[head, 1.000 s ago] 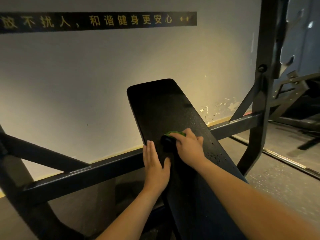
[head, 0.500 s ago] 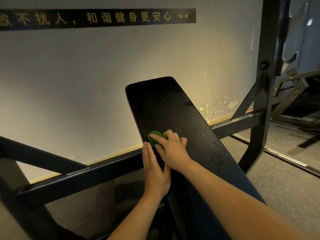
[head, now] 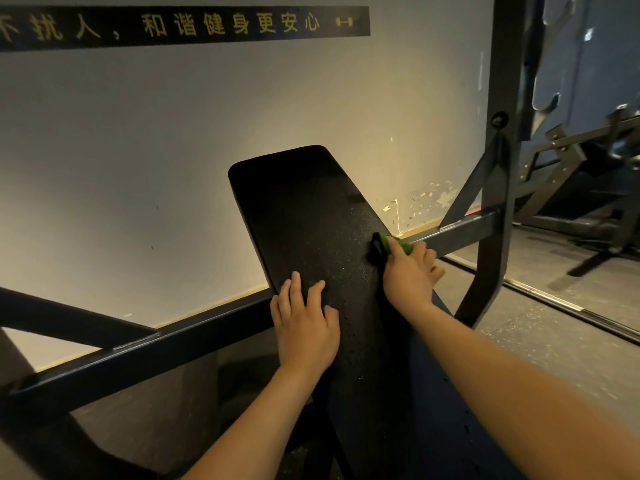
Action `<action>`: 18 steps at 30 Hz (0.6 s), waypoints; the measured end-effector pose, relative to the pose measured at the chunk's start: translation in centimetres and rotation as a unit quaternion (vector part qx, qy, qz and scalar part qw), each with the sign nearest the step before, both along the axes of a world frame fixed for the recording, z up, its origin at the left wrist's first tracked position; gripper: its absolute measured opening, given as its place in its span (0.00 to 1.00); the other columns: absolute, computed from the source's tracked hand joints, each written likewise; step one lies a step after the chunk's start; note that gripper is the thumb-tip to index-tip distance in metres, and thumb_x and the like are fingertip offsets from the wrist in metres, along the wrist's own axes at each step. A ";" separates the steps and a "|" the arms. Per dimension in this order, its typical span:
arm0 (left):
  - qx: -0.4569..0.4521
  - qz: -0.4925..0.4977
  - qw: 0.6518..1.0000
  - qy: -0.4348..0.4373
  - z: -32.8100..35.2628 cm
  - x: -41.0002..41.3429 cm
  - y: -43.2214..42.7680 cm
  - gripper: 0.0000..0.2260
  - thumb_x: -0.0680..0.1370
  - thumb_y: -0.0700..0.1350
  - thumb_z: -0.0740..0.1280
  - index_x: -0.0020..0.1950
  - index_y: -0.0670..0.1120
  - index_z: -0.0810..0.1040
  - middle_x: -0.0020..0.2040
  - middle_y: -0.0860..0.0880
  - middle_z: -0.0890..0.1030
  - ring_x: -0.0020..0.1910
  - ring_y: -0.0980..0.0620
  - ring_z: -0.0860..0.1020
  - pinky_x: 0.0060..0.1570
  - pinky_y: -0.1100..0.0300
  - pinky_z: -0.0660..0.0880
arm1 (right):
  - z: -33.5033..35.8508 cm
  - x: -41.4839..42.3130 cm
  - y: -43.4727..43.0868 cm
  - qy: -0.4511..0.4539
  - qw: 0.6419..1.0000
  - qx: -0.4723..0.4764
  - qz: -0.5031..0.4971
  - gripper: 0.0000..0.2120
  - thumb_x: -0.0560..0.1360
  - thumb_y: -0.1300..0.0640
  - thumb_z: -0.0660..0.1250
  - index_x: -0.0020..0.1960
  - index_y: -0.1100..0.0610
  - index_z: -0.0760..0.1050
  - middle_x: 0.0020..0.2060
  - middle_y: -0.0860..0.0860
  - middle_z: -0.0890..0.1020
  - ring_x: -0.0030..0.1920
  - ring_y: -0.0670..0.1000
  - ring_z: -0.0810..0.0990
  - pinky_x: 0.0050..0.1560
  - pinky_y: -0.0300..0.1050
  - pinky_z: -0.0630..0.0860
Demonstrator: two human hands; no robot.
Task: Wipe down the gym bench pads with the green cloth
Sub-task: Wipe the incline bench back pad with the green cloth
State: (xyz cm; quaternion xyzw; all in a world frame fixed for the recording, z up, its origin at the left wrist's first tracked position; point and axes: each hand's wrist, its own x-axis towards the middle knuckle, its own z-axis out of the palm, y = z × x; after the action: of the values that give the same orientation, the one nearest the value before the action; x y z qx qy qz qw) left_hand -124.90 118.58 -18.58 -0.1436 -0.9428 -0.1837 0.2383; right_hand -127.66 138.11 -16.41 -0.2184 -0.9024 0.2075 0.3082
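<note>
Head view: the wipe looks about midway. Droplets speckle the pad near the hands, and its upper stretch seems yet to be covered. The right hand presses the cloth to the pad's right edge, fingers curled round it. The left hand lies flat by the left edge, fingers slightly apart.

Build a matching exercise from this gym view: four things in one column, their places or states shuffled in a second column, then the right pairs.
Things
1. crumpled green cloth
2. left hand
3. right hand
4. black wall strip with yellow characters

Places or states
A. rests flat, fingers straight, on the long black bench pad
B. high on the grey wall
C. bunched at the pad's right edge
D. grips the cloth

Pairs: 1-C, 2-A, 3-D, 4-B
</note>
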 end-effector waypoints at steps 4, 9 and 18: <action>0.009 0.017 0.999 0.027 -0.8 0.1 0.6 0.23 0.83 0.54 0.54 0.78 0.55 0.61 0.82 0.46 0.49 0.81 0.48 0.44 0.79 0.46 0.41 | 0.0 0.0 1.6 0.004 0.996 -0.086 -0.009 0.26 0.80 0.60 0.57 0.77 0.48 0.60 0.66 0.56 0.67 0.67 0.59 0.66 0.67 0.59 0.60; -0.037 0.019 0.998 0.044 -0.8 0.0 0.4 0.23 0.83 0.54 0.52 0.79 0.58 0.60 0.82 0.45 0.51 0.81 0.47 0.46 0.79 0.44 0.43 | -1.0 0.3 -2.0 0.069 0.994 -0.016 0.089 0.25 0.82 0.48 0.57 0.78 0.47 0.58 0.73 0.54 0.66 0.73 0.58 0.65 0.76 0.57 0.56; -0.100 -0.006 0.994 0.035 -0.6 0.5 0.5 0.24 0.83 0.56 0.49 0.80 0.61 0.54 0.83 0.51 0.50 0.80 0.50 0.49 0.78 0.44 0.47 | -2.2 1.1 -0.6 0.051 0.985 0.039 0.161 0.24 0.83 0.55 0.56 0.78 0.43 0.60 0.76 0.51 0.64 0.74 0.57 0.63 0.76 0.58 0.59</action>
State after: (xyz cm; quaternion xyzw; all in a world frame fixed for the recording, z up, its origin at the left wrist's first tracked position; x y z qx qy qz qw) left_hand -124.38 119.12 -19.15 -0.1785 -0.9467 -0.0845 0.2546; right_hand -126.54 137.55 -18.64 -0.0476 -0.9163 0.2299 0.3245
